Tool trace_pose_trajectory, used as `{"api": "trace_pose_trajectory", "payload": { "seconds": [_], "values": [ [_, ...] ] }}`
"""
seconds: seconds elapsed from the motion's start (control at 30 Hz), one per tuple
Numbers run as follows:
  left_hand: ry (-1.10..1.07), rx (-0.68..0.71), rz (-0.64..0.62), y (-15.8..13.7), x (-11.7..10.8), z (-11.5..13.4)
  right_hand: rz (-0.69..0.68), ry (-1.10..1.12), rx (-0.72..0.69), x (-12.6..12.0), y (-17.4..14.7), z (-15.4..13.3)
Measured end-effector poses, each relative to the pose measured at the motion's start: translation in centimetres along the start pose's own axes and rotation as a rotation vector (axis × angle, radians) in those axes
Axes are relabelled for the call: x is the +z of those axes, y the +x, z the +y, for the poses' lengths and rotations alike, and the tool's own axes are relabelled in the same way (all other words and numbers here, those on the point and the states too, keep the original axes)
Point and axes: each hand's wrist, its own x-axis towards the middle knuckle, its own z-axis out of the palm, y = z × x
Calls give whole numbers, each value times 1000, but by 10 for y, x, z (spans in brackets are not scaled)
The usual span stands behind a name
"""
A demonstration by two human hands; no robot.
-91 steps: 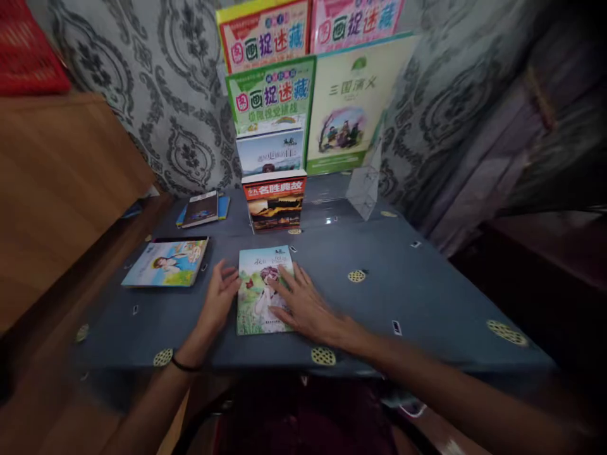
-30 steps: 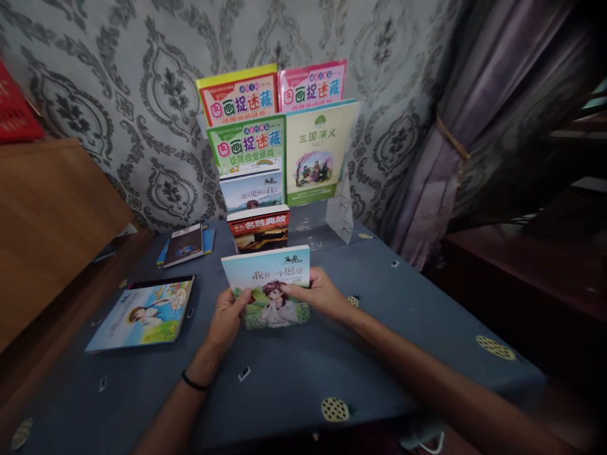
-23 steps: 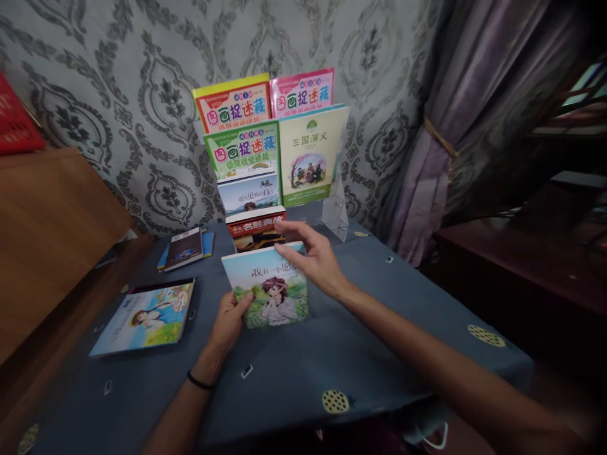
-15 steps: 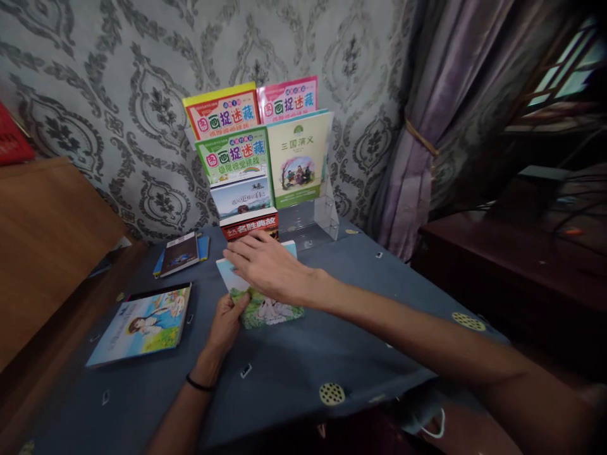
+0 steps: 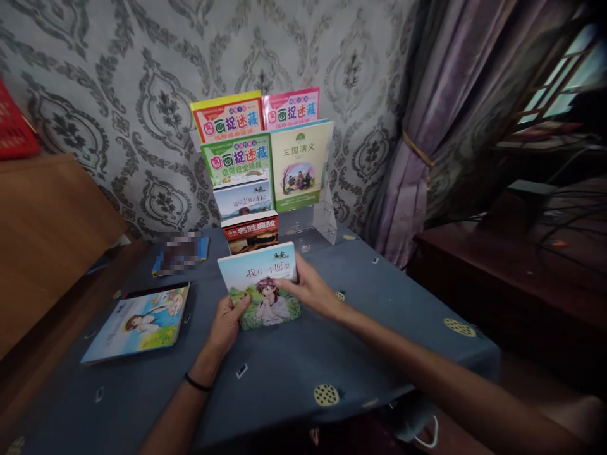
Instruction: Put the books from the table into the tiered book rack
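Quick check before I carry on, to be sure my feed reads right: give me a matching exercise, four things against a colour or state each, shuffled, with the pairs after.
1. wristband
2. curtain
3. tablecloth
4. front middle book

A. plain blue-grey ground with yellow printing
B. held at both sides
C. black
D. purple, tied back

Pairs: 1-C, 2-D, 3-A, 4-B
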Motion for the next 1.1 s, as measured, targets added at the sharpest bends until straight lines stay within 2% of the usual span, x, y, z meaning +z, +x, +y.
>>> {"api": "trace_pose_trajectory", "payload": {
  "seconds": [0.13, 0.27, 0.47, 0.8, 0.97, 1.1],
  "values": [
    [112, -42, -57, 1, -8, -7, -17, 281, 176, 21, -20, 30],
    [197, -61, -93, 2, -13, -11, -80, 434, 310, 24, -31, 46],
    [287, -55, -109, 1, -12, -8, -60, 557, 390, 24, -35, 47],
    [364, -122, -194, -11, 7, 0, 141, 791, 506, 19, -34, 48],
    [470, -97, -307, -10, 2, -2, 167, 849, 530, 18, -33, 43],
    [431, -74, -270, -9, -2, -9, 151, 886, 541, 15, -33, 41]
  ]
}}
